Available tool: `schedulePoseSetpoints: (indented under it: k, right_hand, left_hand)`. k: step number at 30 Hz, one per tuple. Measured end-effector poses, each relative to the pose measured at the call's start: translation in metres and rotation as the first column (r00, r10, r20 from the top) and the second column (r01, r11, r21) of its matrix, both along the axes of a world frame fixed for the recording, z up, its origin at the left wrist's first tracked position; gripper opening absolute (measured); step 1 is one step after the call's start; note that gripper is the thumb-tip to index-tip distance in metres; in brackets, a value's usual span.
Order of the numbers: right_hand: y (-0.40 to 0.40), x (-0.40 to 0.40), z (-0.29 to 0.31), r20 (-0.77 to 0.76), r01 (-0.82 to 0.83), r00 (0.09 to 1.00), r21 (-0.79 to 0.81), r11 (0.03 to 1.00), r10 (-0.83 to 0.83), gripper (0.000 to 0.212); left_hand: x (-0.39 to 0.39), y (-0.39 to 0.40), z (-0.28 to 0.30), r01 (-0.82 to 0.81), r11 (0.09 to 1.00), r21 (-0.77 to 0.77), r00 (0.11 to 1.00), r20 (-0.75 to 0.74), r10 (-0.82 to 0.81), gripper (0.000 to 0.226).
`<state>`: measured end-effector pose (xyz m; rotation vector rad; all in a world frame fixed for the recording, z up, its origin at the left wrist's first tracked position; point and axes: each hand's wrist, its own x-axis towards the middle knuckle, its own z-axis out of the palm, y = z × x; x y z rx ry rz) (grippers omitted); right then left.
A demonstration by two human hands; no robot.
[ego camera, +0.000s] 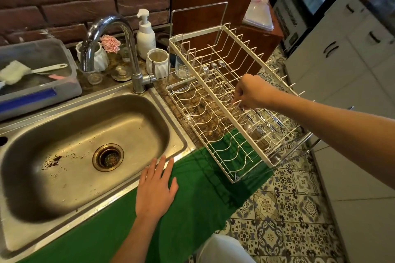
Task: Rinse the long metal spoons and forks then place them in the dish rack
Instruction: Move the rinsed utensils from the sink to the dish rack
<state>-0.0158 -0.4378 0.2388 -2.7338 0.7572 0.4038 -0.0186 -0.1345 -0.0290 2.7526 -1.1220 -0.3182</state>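
Observation:
A white wire dish rack [222, 111] with two tiers stands right of the steel sink [147, 102]. Long metal spoons [222, 66] lie in its upper tier with their bowls pointing away from me, and several forks [271, 123] lie nearer its front end. My right hand [251, 92] reaches into the upper tier, its fingers pinched on the handles of the cutlery there. My left hand [156, 188] hovers flat over the sink's front right corner, fingers spread, holding nothing. The sink basin holds only some brown crumbs near the drain [108, 157].
A chrome tap [111, 49] arches over the sink's back edge. Behind it stand a white soap pump bottle [145, 32], white ribbed cups [157, 63] and small glasses. A plastic tub [40, 77] with a brush sits at the left. White cabinets [342, 53] stand to the right.

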Motion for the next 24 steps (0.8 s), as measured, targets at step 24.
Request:
schedulePoseSetpoints:
  k: [24]
  right_hand:
    - [0.0008, -0.0012, 0.0068, -0.050, 0.013, 0.999, 0.021, 1.000, -0.012, 0.021]
  left_hand:
    - [-0.0006, -0.0005, 0.0019, 0.006, 1.000, 0.017, 1.000, 0.002, -0.006, 0.065]
